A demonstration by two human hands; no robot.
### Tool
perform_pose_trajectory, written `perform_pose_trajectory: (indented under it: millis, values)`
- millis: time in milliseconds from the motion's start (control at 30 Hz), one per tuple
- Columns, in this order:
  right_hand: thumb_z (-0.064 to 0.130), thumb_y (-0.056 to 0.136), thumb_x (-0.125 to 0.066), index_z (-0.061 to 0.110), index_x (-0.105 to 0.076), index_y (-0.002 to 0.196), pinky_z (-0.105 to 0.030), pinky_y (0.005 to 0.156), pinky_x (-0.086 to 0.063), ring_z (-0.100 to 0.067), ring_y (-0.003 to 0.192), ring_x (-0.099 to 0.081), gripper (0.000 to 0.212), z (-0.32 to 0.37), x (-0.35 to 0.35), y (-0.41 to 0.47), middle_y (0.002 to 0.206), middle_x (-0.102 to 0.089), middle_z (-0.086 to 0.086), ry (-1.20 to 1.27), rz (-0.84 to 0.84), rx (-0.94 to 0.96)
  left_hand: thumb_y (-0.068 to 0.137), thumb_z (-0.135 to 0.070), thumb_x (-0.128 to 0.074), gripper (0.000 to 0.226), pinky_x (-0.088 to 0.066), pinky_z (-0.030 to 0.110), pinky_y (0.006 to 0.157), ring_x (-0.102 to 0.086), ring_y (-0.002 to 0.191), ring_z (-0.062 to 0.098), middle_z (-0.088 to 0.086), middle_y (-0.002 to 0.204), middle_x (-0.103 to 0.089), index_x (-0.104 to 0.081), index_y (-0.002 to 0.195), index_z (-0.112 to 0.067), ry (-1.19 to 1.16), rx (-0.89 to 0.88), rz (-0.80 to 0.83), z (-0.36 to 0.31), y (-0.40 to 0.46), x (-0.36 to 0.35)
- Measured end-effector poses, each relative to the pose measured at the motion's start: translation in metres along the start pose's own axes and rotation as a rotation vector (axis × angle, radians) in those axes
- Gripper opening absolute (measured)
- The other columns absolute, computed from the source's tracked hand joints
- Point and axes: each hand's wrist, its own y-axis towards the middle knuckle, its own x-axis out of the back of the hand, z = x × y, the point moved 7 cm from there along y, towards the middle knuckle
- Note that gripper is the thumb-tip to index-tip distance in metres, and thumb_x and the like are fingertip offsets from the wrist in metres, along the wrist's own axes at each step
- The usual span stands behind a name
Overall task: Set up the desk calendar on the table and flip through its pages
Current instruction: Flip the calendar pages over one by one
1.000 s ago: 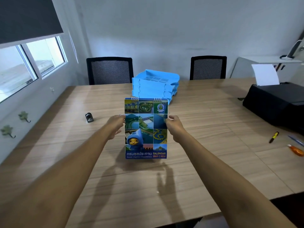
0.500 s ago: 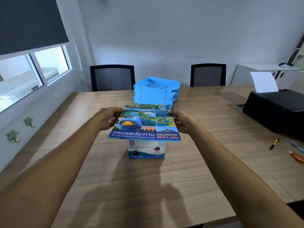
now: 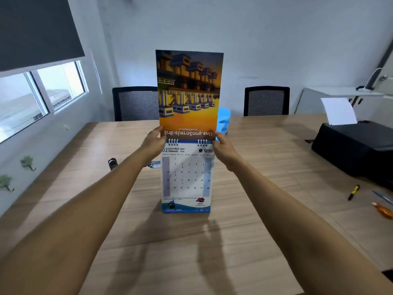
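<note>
The desk calendar (image 3: 186, 179) stands upright on the wooden table (image 3: 265, 167), its February grid facing me. A flipped page (image 3: 189, 92) with an orange sunset photo sticks straight up above the spiral binding, its print upside down. My left hand (image 3: 154, 140) pinches that page's left edge just above the binding. At the right edge, level with the binding, my right hand (image 3: 223, 145) holds the same page. Both arms reach forward over the table.
Blue stacked trays (image 3: 224, 122) sit behind the calendar, mostly hidden. A black printer (image 3: 357, 150) with a white sheet stands at right, with a yellow marker (image 3: 353, 192) and an orange tool (image 3: 382, 210) near it. A small black object (image 3: 112, 163) lies left. Two black chairs stand at the far side.
The cover and pages went from flat against the calendar, through horizontal, to vertical above the binding. Both hands rose with them, and the February page now shows.
</note>
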Motion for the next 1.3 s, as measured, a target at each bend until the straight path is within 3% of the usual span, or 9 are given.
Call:
perform_pose_trajectory:
  millis: [100, 233, 400, 567, 667, 767, 1033, 1167, 1300]
  values:
    - [0.013, 0.081, -0.036, 0.022, -0.039, 0.147, -0.049, 0.111, -0.038, -0.031, 0.132, -0.041, 0.067, -0.006, -0.007, 0.004, 0.148, -0.042, -0.009, -0.173, 0.006, -0.009, 0.096, -0.014, -0.037, 0.051, -0.035, 0.039, 0.107, -0.04, 0.134, 0.028, 0.01, 0.151, -0.037, -0.032, 0.147, -0.013, 0.151, -0.031, 0.089, 0.01, 0.013, -0.005]
    - [0.016, 0.091, -0.036, 0.024, -0.042, 0.144, -0.051, 0.108, -0.037, -0.036, 0.13, -0.04, 0.054, -0.013, -0.01, 0.009, 0.147, -0.037, -0.012, -0.315, -0.015, -0.072, 0.08, -0.019, -0.039, 0.039, -0.036, 0.03, 0.078, -0.05, 0.095, 0.023, 0.013, 0.105, -0.056, -0.061, 0.104, 0.002, 0.253, -0.028, 0.107, 0.024, 0.027, -0.003]
    - [0.013, 0.087, -0.038, 0.029, -0.038, 0.141, -0.052, 0.107, -0.038, -0.038, 0.126, -0.041, 0.056, -0.024, -0.018, 0.007, 0.141, -0.035, -0.015, -0.255, 0.012, -0.147, 0.091, -0.007, -0.038, 0.044, -0.043, 0.028, 0.061, -0.053, 0.099, 0.025, 0.015, 0.137, -0.051, -0.051, 0.133, -0.008, 0.231, 0.029, 0.103, 0.037, 0.028, -0.005]
    - [0.008, 0.093, -0.038, 0.028, -0.017, 0.152, -0.041, 0.104, -0.042, -0.029, 0.131, -0.041, 0.066, -0.03, -0.025, -0.007, 0.151, -0.032, -0.009, 0.116, -0.083, -0.17, 0.096, -0.017, -0.038, 0.058, -0.042, 0.034, 0.084, -0.049, 0.113, 0.024, 0.009, 0.151, -0.038, -0.019, 0.151, -0.014, 0.056, 0.152, 0.05, 0.055, 0.007, -0.007]
    - [0.009, 0.095, -0.037, 0.024, -0.016, 0.151, -0.046, 0.104, -0.039, -0.031, 0.136, -0.037, 0.062, -0.048, -0.041, -0.024, 0.151, -0.036, -0.008, 0.269, -0.019, -0.327, 0.094, -0.014, -0.041, 0.052, -0.043, 0.041, 0.103, -0.048, 0.117, 0.025, 0.01, 0.145, -0.043, -0.032, 0.145, -0.011, 0.003, 0.229, 0.054, 0.075, -0.011, -0.01]
    - [0.014, 0.094, -0.036, 0.028, -0.015, 0.152, -0.057, 0.111, -0.034, -0.034, 0.138, -0.036, 0.063, -0.061, -0.056, -0.034, 0.156, -0.033, -0.006, 0.276, 0.07, -0.421, 0.095, -0.012, -0.041, 0.025, -0.042, 0.038, 0.093, -0.047, 0.104, 0.02, 0.005, 0.12, -0.054, -0.059, 0.107, -0.024, -0.076, 0.252, 0.175, 0.083, -0.03, -0.025]
    - [0.017, 0.094, -0.034, 0.02, -0.003, 0.156, -0.05, 0.119, -0.025, -0.029, 0.146, -0.022, 0.069, -0.056, -0.057, -0.047, 0.163, -0.013, -0.003, 0.228, 0.083, -0.386, 0.096, -0.011, -0.039, 0.043, -0.039, 0.033, 0.092, -0.046, 0.113, 0.017, 0.0, 0.127, -0.051, -0.043, 0.138, -0.016, -0.079, 0.25, 0.253, 0.083, -0.038, -0.039]
    - [0.016, 0.092, -0.036, 0.011, -0.033, 0.145, -0.042, 0.107, -0.04, -0.028, 0.13, -0.042, 0.053, -0.05, -0.048, -0.053, 0.146, -0.042, -0.008, 0.197, 0.002, -0.344, 0.094, -0.011, -0.04, 0.044, -0.04, 0.037, 0.1, -0.047, 0.123, 0.02, 0.003, 0.137, -0.049, -0.042, 0.138, -0.016, -0.077, 0.248, 0.255, 0.084, -0.041, -0.041]
    - [0.015, 0.093, -0.041, 0.008, -0.058, 0.11, -0.035, 0.077, -0.047, -0.02, 0.094, -0.052, 0.025, -0.046, -0.031, -0.058, 0.105, -0.06, -0.007, 0.187, -0.127, -0.292, 0.087, -0.009, -0.046, 0.018, -0.044, 0.034, 0.083, -0.053, 0.089, 0.021, 0.002, 0.093, -0.058, -0.056, 0.097, -0.02, -0.011, 0.234, 0.162, 0.082, -0.039, -0.031]
